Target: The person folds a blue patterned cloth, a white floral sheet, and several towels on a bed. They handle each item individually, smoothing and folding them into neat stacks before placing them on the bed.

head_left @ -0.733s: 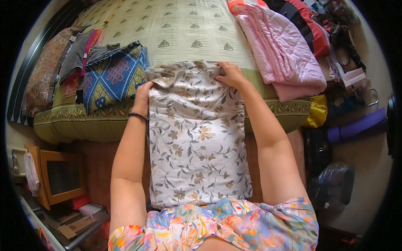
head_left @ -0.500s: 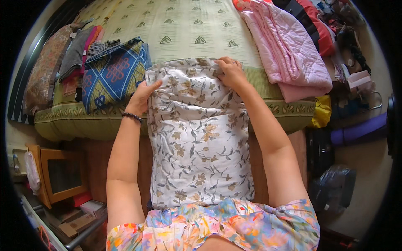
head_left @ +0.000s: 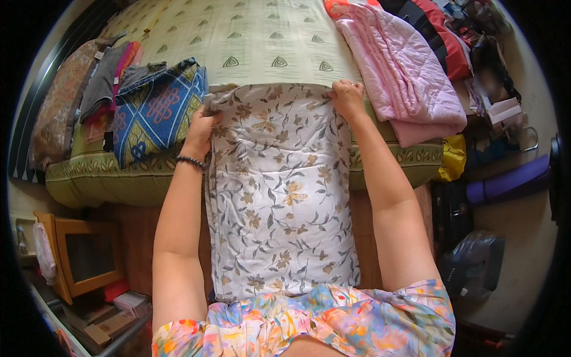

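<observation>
A folded white bedsheet point(head_left: 279, 190) with brown and grey flowers stretches from the bed's near edge down to my body, its layers showing along the left side. My left hand point(head_left: 204, 128) grips its left edge near the far corner, thumb on top, and a beaded bracelet circles that wrist. At the far right corner my right hand point(head_left: 349, 98) pinches the cloth with fingers closed. Between the hands the far edge runs fairly straight, with light creases below it. Whatever lies beneath the sheet is hidden.
The bed point(head_left: 250, 44) has a pale green patterned cover. Left of the sheet lie a blue patterned cloth point(head_left: 160, 110) and other folded fabrics point(head_left: 100, 83). A pink quilt point(head_left: 404, 77) lies to the right. A wooden cabinet point(head_left: 89, 253) stands lower left, a purple roll point(head_left: 508, 178) at right.
My right hand has moved right to the sheet's far corner, and the bunched far part is now pulled flatter and wider. My left hand has shifted slightly nearer and closed more on the edge.
</observation>
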`<action>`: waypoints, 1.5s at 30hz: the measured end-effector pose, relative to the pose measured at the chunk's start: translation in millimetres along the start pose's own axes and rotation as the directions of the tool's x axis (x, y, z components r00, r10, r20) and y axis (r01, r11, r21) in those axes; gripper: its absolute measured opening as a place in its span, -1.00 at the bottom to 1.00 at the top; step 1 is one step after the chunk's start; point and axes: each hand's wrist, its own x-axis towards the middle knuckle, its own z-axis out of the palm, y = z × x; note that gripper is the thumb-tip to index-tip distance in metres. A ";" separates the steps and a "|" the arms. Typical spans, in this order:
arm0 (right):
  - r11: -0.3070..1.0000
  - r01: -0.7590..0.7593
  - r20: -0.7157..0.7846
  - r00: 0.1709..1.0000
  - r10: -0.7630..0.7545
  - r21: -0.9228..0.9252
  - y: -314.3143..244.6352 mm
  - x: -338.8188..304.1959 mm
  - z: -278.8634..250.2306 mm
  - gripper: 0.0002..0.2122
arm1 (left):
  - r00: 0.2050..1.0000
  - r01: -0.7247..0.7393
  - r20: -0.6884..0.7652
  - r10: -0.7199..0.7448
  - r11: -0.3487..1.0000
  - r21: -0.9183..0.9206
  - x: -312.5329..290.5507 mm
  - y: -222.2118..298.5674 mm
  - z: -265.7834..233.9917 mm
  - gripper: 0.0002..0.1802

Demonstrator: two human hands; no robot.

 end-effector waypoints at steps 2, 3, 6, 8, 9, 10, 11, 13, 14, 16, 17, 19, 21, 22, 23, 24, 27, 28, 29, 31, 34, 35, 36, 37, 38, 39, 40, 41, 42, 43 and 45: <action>0.996 -0.086 -0.009 0.996 0.086 0.022 -1.3 -5.0 12.2 -0.78 | 0.999 0.039 -0.029 -0.031 0.951 0.307 16.0 -3.8 -2.6 -0.67; 0.991 -0.134 -0.014 0.991 0.134 0.027 1.9 -8.4 17.0 -0.77 | 0.998 -0.005 -0.054 0.026 0.934 0.358 18.7 -3.8 3.0 -0.67; 0.973 -0.196 -0.177 0.960 0.216 0.123 3.3 -19.6 19.3 -0.66 | 0.955 -0.145 -0.117 0.272 0.774 0.616 20.1 -3.7 16.5 -0.62; 0.980 -0.139 -0.303 0.937 0.177 0.142 -4.5 -25.5 15.3 -0.62 | 0.854 -0.211 -0.071 0.516 0.468 0.858 20.3 -7.4 17.6 -0.53; 0.990 -0.076 -0.348 0.930 0.113 0.118 -12.5 -28.7 11.5 -0.61 | 0.787 -0.208 -0.012 0.616 0.284 0.936 17.2 -4.1 22.5 -0.48; 0.996 -0.014 -0.391 0.919 0.050 0.093 -21.7 -32.6 9.5 -0.59 | 0.731 -0.250 0.146 0.667 0.062 0.966 11.1 -2.2 27.1 -0.35; 0.997 0.032 -0.317 0.949 -0.007 0.074 -35.9 -39.4 9.7 -0.57 | 0.630 -0.227 0.281 0.723 -0.175 0.958 2.7 -0.1 39.6 -0.32; 0.989 0.137 -0.161 0.979 -0.126 0.060 -63.3 -48.7 13.7 -0.53 | 0.618 -0.497 0.450 0.645 -0.122 0.859 -0.6 -9.3 56.3 -0.37; 0.997 0.032 0.127 0.991 -0.040 0.066 -62.1 -51.3 18.6 -0.44 | 0.715 -0.454 0.466 0.521 -0.162 0.876 2.0 -23.9 53.3 -0.39; 0.993 -0.116 0.085 0.990 0.114 0.016 -36.1 -53.0 38.1 -0.41 | 0.832 -0.363 0.398 0.387 -0.163 0.917 13.8 -49.2 44.0 -0.37; 0.980 -0.198 0.052 0.979 0.198 -0.014 -14.8 -48.9 44.4 -0.40 | 0.836 -0.324 0.385 0.392 -0.214 0.922 22.4 -45.4 46.7 -0.36; 0.964 -0.261 0.133 0.955 0.265 -0.050 6.4 -55.7 43.8 -0.39 | 0.857 -0.232 0.344 0.383 -0.308 0.923 20.9 -40.8 47.1 -0.36; 0.959 -0.279 0.153 0.947 0.284 -0.054 13.6 -52.3 35.1 -0.38 | 0.839 -0.187 0.305 0.451 -0.287 0.939 14.1 -36.5 48.5 -0.38; 0.938 -0.339 0.140 0.928 0.346 -0.068 13.5 -56.2 32.5 -0.41 | 0.829 -0.155 0.290 0.477 -0.304 0.940 8.8 -36.7 51.3 -0.38; 0.954 -0.296 0.049 0.953 0.297 -0.040 9.1 -61.4 27.7 -0.42 | 0.819 -0.121 0.277 0.503 -0.319 0.940 1.8 -36.8 51.8 -0.39; 0.968 -0.249 -0.037 0.968 0.249 -0.012 5.6 -68.9 26.3 -0.42 | 0.779 -0.182 0.342 0.525 -0.332 0.926 -9.2 -38.6 51.6 -0.40; 0.987 -0.131 -0.038 0.990 0.135 0.097 -8.2 -101.7 18.8 -0.45 | 0.805 -0.335 0.411 0.428 -0.243 0.910 -41.2 -45.9 29.7 -0.42; 0.984 -0.101 0.006 0.995 0.102 0.143 -13.1 -116.5 15.5 -0.46 | 0.806 -0.374 0.413 0.424 -0.177 0.910 -57.5 -42.3 22.8 -0.46; 0.979 -0.077 0.042 0.997 0.071 0.189 -18.1 -131.4 9.7 -0.48 | 0.803 -0.408 0.406 0.436 -0.094 0.908 -77.5 -40.8 14.4 -0.45; 0.939 -0.180 -0.052 0.978 0.204 0.294 -0.6 -159.0 0.5 -0.50 | 0.791 -0.467 0.378 0.481 0.076 0.881 -110.1 -42.4 -10.2 -0.43; 0.949 -0.163 -0.148 0.967 0.209 0.271 9.8 -223.3 -18.6 -0.39 | 0.870 -0.334 0.233 0.435 0.170 0.927 -172.4 -70.5 -58.3 -0.25; 0.969 -0.124 -0.095 0.985 0.147 0.214 6.7 -245.1 -23.0 -0.33 | 0.888 -0.278 0.218 0.404 0.095 0.956 -192.9 -82.9 -72.4 -0.18; 0.985 -0.081 -0.037 0.995 0.088 0.154 3.1 -268.8 -26.9 -0.28 | 0.916 -0.271 0.227 0.330 0.093 0.958 -213.1 -92.5 -79.7 -0.14; 0.995 -0.032 0.023 0.999 0.030 0.099 -2.4 -289.8 -32.6 -0.23 | 0.939 -0.263 0.233 0.253 0.088 0.961 -233.1 -98.2 -85.1 -0.10; 0.990 0.001 0.109 0.994 -0.017 0.144 -10.0 -308.5 -40.1 -0.16 | 0.955 -0.254 0.236 0.176 0.083 0.964 -247.5 -102.9 -88.1 -0.06; 0.980 0.033 0.192 0.979 -0.071 0.194 -19.4 -323.2 -48.4 -0.09 | 0.940 -0.308 0.280 0.196 0.133 0.942 -259.3 -107.8 -88.6 -0.04; 0.969 0.055 0.208 0.972 -0.107 0.242 -26.7 -334.9 -58.9 -0.17 | 0.922 -0.361 0.321 0.218 0.181 0.915 -270.4 -112.8 -87.7 -0.02; 0.958 0.086 0.195 0.970 -0.142 0.273 -34.0 -343.0 -70.3 -0.22 | 0.903 -0.409 0.356 0.241 0.225 0.884 -282.1 -114.5 -87.6 -0.01; 0.946 0.110 0.179 0.969 -0.171 0.306 -40.3 -352.4 -81.3 -0.26 | 0.869 -0.475 0.407 0.282 0.246 0.845 -289.3 -109.8 -86.0 -0.04; 0.931 0.135 0.163 0.966 -0.199 0.338 -44.6 -361.3 -87.6 -0.30 | 0.849 -0.512 0.442 0.290 0.244 0.824 -297.2 -102.6 -85.3 -0.05; 0.914 0.196 0.175 0.947 -0.271 0.355 -47.0 -374.2 -101.6 -0.42 | 0.797 -0.592 0.518 0.311 0.235 0.771 -311.8 -76.1 -79.4 -0.08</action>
